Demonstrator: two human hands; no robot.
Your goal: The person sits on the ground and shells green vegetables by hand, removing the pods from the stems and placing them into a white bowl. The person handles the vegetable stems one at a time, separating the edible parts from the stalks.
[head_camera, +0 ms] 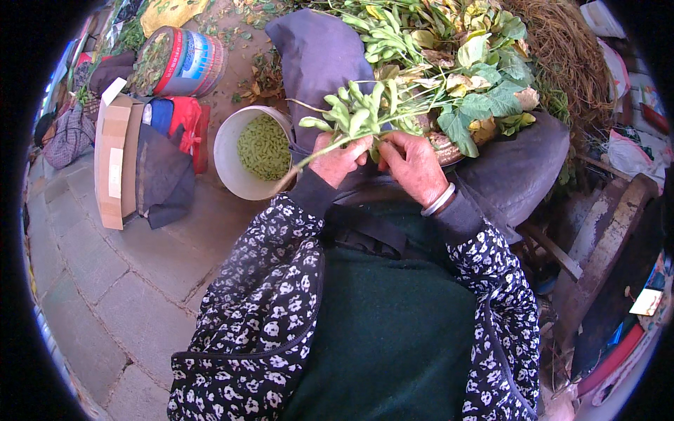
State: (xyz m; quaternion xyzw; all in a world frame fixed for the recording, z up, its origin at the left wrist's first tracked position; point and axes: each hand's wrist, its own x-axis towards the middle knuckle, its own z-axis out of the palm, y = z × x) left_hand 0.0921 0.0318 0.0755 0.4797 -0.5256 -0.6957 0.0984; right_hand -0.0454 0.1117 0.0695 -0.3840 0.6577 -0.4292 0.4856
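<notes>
My left hand point(341, 157) is closed around the stem of a soybean plant point(358, 113), whose green pods stand up above my fingers. Close beside it, my right hand point(413, 163) has its thumb and forefinger pinched at a green pod low on the same plant. Leaves and stems of the plants reach away to the upper right over my lap. A white plastic bucket point(231, 166) stands left of my left hand, partly filled with picked green pods point(263, 147). The thick cut end of the stem passes in front of the bucket's lower rim.
More soybean plants point(389, 39) lie ahead, beside a heap of brown stalks or roots point(563, 47). A cardboard box point(117, 163) with dark cloth and a printed bucket point(195, 60) of leaves stand left. A worn wooden piece point(616, 226) is at right.
</notes>
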